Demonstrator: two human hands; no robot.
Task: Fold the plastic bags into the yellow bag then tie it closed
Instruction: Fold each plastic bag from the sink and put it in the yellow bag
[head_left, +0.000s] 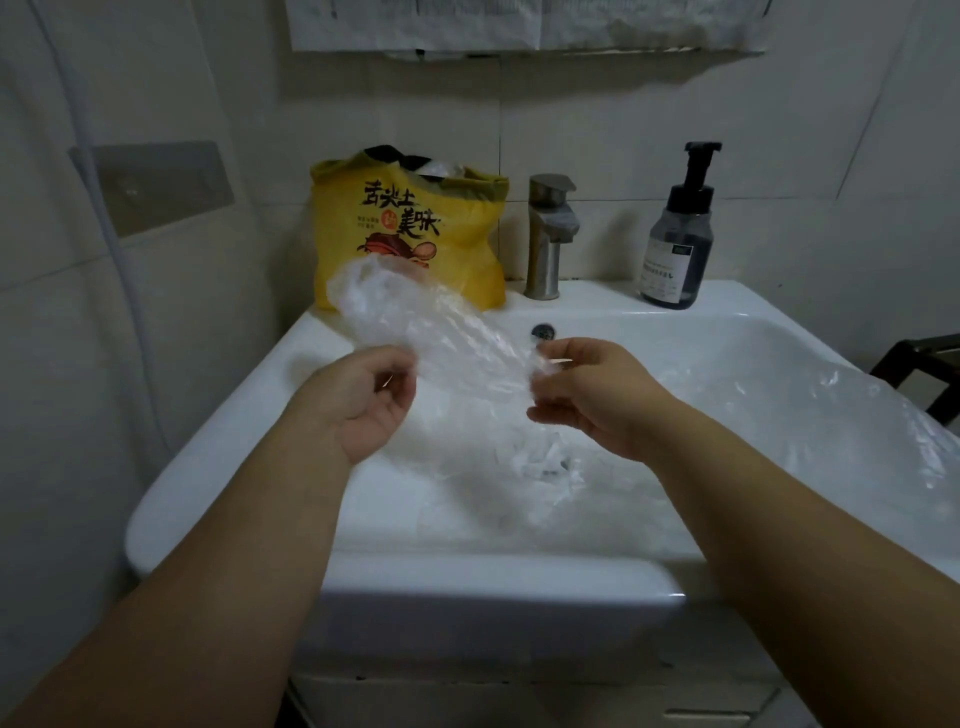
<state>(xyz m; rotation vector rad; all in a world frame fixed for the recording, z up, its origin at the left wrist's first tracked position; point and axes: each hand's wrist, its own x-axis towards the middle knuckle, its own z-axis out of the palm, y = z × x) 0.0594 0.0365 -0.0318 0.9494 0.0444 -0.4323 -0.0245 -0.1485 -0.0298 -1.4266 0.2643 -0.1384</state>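
Observation:
A clear plastic bag (415, 322) is stretched in the air above the sink between both hands. My left hand (363, 400) pinches its near left edge, and my right hand (582, 389) grips its bunched right end. The yellow bag (415, 228) with black and red print stands upright on the sink's back left ledge, its mouth open with dark and clear plastic showing inside. More clear plastic bags lie in the basin (540, 467) below my hands, and another drapes over the sink's right side (852, 415).
The white sink (467, 577) fills the middle. A steel faucet (550, 234) stands at the back, with a dark pump soap bottle (675, 239) to its right. Tiled walls close in behind and at left. A dark frame (919, 364) shows at far right.

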